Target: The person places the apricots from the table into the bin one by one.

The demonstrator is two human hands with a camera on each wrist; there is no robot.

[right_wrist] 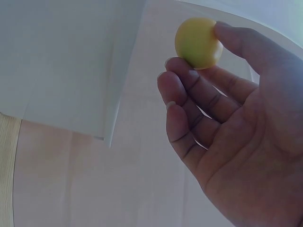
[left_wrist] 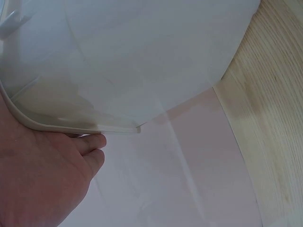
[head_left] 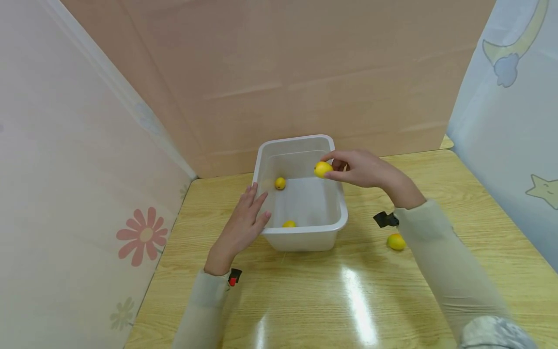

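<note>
My right hand [head_left: 359, 167] pinches a small yellow fruit [head_left: 323, 169] between thumb and fingertips, above the right side of a white plastic tub [head_left: 305, 230]. The right wrist view shows this fruit [right_wrist: 199, 43] with a greenish patch; its exact kind is unclear. Inside the tub, one similar fruit [head_left: 280, 183] lies by the left wall and another [head_left: 289, 224] is partly hidden behind the near rim. My left hand [head_left: 244, 220] rests at the tub's left rim with fingers extended. In the left wrist view, fingers [left_wrist: 94, 151] lie along the rim's outer side.
A yellow-green fruit [head_left: 396, 242] lies on the wooden table [head_left: 305, 300], right of the tub beside my right sleeve. A plain brown backdrop [head_left: 305, 72] stands behind the tub. Patterned sheets enclose the left [head_left: 87, 169] and right [head_left: 505, 145] sides.
</note>
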